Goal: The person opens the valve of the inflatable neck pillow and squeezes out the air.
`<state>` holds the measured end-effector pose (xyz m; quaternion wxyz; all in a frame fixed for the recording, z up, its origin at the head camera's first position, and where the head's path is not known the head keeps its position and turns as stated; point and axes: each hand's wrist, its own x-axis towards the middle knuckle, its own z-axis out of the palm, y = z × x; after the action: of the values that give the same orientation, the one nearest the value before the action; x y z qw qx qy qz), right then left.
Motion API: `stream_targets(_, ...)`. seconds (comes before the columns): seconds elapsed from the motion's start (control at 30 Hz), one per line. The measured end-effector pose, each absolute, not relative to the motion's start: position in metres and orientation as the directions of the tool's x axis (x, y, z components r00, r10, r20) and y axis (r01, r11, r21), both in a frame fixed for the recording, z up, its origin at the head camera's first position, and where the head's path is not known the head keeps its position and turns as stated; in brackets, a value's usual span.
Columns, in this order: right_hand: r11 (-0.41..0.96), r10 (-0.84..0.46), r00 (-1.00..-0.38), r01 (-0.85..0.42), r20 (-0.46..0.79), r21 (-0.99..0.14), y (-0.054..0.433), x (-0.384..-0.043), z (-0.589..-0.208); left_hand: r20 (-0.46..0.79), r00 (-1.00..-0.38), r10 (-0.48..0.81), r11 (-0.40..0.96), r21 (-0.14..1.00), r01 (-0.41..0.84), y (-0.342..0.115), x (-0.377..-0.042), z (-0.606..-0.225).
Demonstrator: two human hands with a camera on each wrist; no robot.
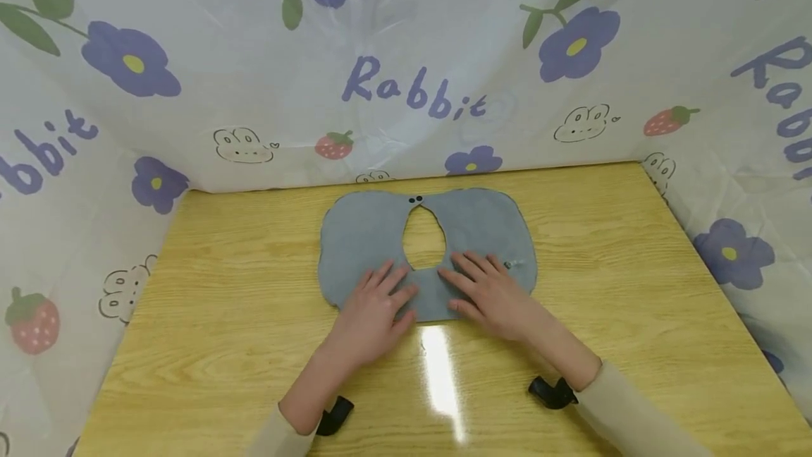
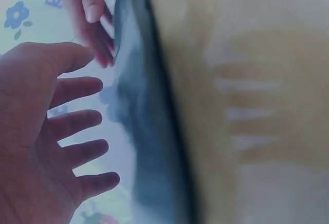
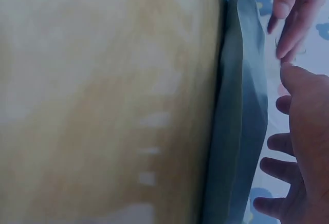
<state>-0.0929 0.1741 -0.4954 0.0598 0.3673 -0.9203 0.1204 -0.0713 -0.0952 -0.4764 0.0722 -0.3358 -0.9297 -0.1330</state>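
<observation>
A flat grey-blue neck pillow point(image 1: 363, 228), apparently inflatable, lies on the table, its two lobes meeting at the far side beside two small black snaps. Around its middle is an oval opening, and a small clear valve point(image 1: 512, 264) shows near its right edge. Over its near left part is my left hand point(image 1: 376, 309), fingers spread and fairly straight. My right hand point(image 1: 491, 295) is over the near right part, also spread. In the left wrist view a narrow gap appears between the fingertips and the pillow point(image 2: 146, 126); neither hand grips it.
The wood-grain table point(image 1: 235, 344) extends on all sides of the pillow. A white sheet point(image 1: 406, 34) printed with flowers, strawberries and rabbits hangs at the back and both sides. Black wrist mounts point(image 1: 553, 393) sit under the forearms.
</observation>
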Motion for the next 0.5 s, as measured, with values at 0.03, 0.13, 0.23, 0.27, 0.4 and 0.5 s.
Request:
stream_targets(0.03, 0.705, -0.656, -0.728, -0.686, 0.201, -0.181, 0.174, -0.097, -0.494, 0.217, -0.767, 0.604, 0.741, 0.202, 0.64, -0.095, -0.076, -0.472)
stream_targets(0.13, 0.73, -0.624, -0.752, -0.658, 0.21, -0.186, 0.174, -0.112, -0.489, 0.205, -0.77, 0.605, 0.746, 0.194, 0.637, -0.094, -0.091, -0.459)
stream_targets(0.23, 0.757, -0.59, -0.777, -0.627, 0.22, -0.183, 0.17, -0.131, -0.483, 0.216, -0.772, 0.598, 0.756, 0.169, 0.632, -0.094, -0.112, -0.448)
stream_targets(0.27, 0.767, -0.578, -0.785, -0.616, 0.221, -0.181, 0.168, -0.138, -0.481, 0.217, -0.775, 0.594, 0.762, 0.157, 0.628, -0.093, -0.12, -0.445)
stream_targets(0.4, 0.804, -0.537, -0.82, -0.568, 0.197, -0.176, 0.164, -0.167, -0.473, 0.204, -0.794, 0.572, 0.794, 0.106, 0.599, -0.093, -0.157, -0.44)
stream_targets(0.5, 0.836, -0.486, -0.857, -0.513, 0.169, -0.196, 0.17, -0.188, -0.466, 0.154, -0.825, 0.544, 0.823, 0.089, 0.56, -0.092, -0.182, -0.44)
